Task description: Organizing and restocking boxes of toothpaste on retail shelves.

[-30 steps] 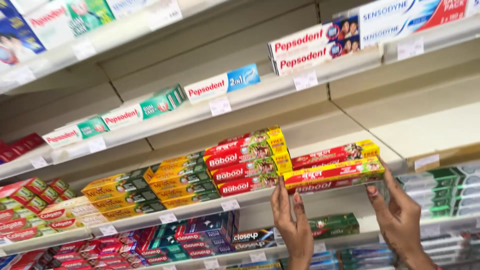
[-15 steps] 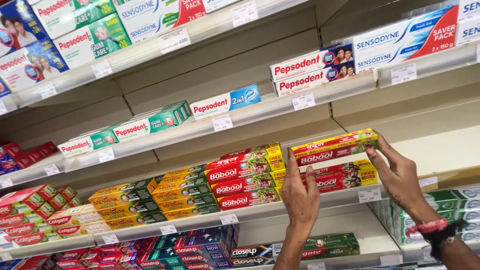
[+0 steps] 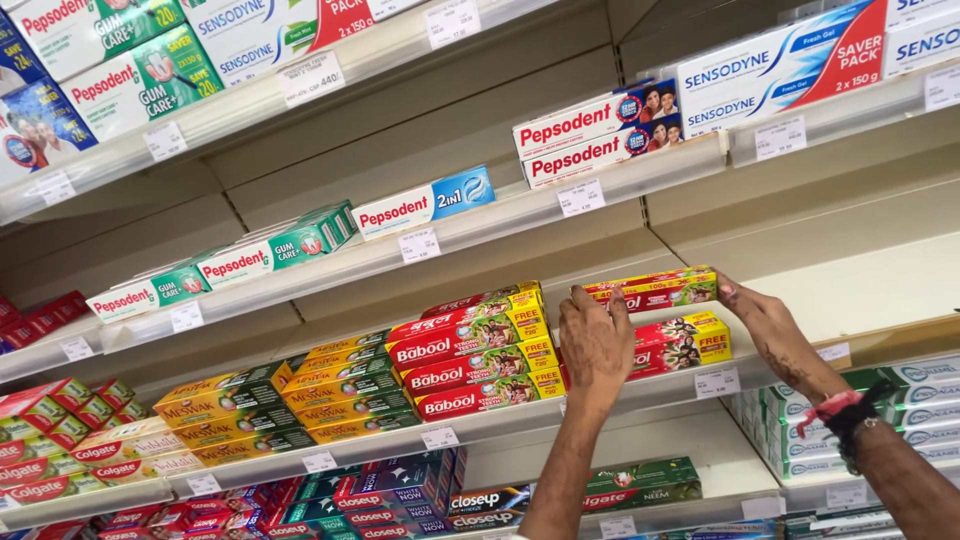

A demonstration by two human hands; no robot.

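- Left hand (image 3: 597, 340) raised, back to the camera, fingers curled over the near-left end of a red toothpaste box (image 3: 655, 290); grip looks closed on that end, though the thumb side is hidden.
- Right hand (image 3: 765, 325) at the box's right end, fingers wrapped round the end by the green patch; clamped on it too.
- Hands are apart, one at each end, with the box spanning the gap between them.
- Box's long axis runs left-right, roughly parallel to the shelf edge (image 3: 700, 385), with the right end tipped slightly higher.
- Box is held in the air just above a short stack of matching red boxes (image 3: 685, 345); can't tell if its underside touches the top one.
- From both hands the box lies up and away, toward the back of the shelf; neither hand is clearly nearer, each holds its own end.
- Right wrist wears a dark band with a red-pink thread (image 3: 835, 410).
- Just left of the left hand: a taller stack of red-and-yellow boxes (image 3: 475, 355), same orientation, touching or nearly touching the hand's side.
- Further left: yellow-green boxes (image 3: 290, 400), then red boxes (image 3: 60, 440) at the far left.
- Shelf above: white-and-red boxes (image 3: 590, 135), well apart from the hands.
- Shelf below: green boxes (image 3: 640, 480) under the left forearm.
- White price tags (image 3: 718, 381) line the shelf edges.
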